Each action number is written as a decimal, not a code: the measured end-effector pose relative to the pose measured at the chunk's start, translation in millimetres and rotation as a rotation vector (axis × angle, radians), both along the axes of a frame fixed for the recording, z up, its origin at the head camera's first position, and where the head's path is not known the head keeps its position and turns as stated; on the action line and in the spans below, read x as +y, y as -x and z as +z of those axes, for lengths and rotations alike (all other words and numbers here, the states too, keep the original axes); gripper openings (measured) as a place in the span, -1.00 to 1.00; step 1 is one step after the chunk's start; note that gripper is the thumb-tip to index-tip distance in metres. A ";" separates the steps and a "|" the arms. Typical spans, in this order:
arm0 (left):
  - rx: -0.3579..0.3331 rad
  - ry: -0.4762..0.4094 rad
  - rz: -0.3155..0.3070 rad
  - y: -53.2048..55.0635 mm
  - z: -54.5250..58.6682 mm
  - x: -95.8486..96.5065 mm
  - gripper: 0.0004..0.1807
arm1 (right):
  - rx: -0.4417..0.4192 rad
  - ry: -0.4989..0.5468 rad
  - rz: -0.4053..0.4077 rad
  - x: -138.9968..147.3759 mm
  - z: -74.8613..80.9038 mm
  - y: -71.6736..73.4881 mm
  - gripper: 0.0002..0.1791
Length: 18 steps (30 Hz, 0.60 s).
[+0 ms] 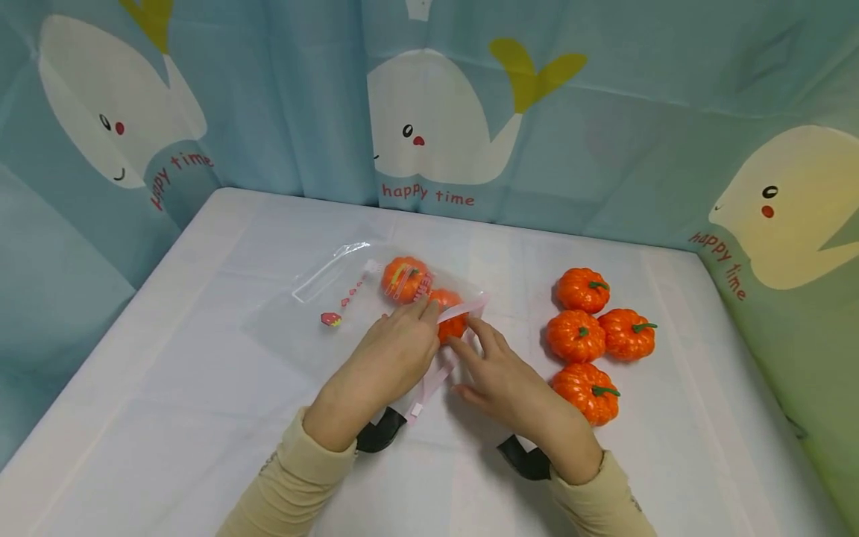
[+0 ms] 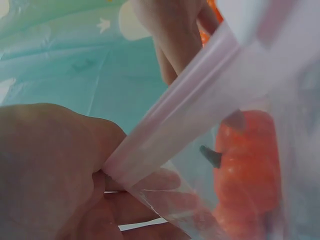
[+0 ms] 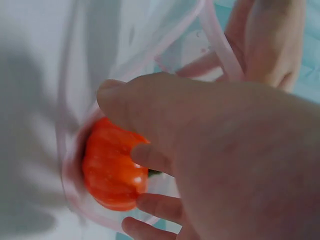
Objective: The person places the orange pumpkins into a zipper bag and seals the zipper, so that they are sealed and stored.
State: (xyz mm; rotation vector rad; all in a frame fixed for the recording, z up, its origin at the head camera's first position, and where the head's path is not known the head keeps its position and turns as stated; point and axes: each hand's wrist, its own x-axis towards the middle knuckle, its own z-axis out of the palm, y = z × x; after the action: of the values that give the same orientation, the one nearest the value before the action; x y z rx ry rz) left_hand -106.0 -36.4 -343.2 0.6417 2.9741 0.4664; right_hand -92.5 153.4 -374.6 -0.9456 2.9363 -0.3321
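A clear plastic zipper bag (image 1: 312,339) with a pink edge and strawberry print lies on the table. Inside it is a small orange pumpkin (image 1: 403,280). Another pumpkin (image 3: 114,167) sits at the bag's mouth, partly covered by the pink edge in the head view. My left hand (image 1: 396,347) pinches the bag's pink edge between thumb and fingers, holding the mouth raised, as the left wrist view shows. My right hand (image 1: 499,377) is at the mouth with its fingers spread, fingertips touching or very near the second pumpkin. Its thumb lies apart from the pumpkin.
Right of the bag, several loose pumpkins with green stems stand grouped, among them a front pumpkin (image 1: 585,394) near my right wrist. A white slider (image 1: 417,409) is on the bag's pink edge. Behind the white table (image 1: 168,418) hangs a blue whale-print curtain (image 1: 288,112).
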 end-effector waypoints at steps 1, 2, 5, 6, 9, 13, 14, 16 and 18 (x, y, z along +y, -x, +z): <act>-0.003 -0.001 -0.004 -0.2 0.2 0.3 -0.48 | -0.006 -0.002 0.000 -0.3 -0.3 -0.2 -0.32; -0.002 0.000 -0.010 -0.4 0.4 0.5 -0.47 | -0.006 -0.004 0.002 -0.6 -0.8 -0.3 -0.32; 0.002 0.001 -0.020 -0.9 0.3 0.8 -0.46 | -0.019 -0.002 0.001 -1.5 -2.9 -0.1 -0.29; 0.009 0.001 -0.028 -1.2 0.4 0.8 -0.46 | -0.023 0.001 0.000 -1.7 -3.9 0.1 -0.28; 0.007 0.000 -0.043 -1.6 0.3 1.0 -0.45 | -0.015 0.025 0.005 -2.7 -7.3 1.2 -0.25; 0.011 -0.003 -0.068 -1.1 0.1 1.1 -0.45 | 0.048 0.061 0.022 -4.7 -13.7 4.5 -0.25; 0.011 -0.003 -0.071 -0.9 -0.1 1.1 -0.45 | 0.058 0.067 0.026 -5.1 -15.3 5.6 -0.25; 0.018 -0.009 -0.070 -0.5 -0.7 1.0 -0.45 | 0.075 0.071 0.032 -5.4 -17.6 6.9 -0.24; 0.026 -0.018 -0.068 -0.2 -1.7 1.0 -0.46 | 0.068 0.063 0.030 -4.6 -18.2 7.4 -0.25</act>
State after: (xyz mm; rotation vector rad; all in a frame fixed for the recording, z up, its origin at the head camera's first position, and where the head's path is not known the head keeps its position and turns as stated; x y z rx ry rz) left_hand -105.8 -35.5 -344.9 0.7534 2.9639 0.4846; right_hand -99.9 148.8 -392.7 -1.0284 2.9857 -0.4014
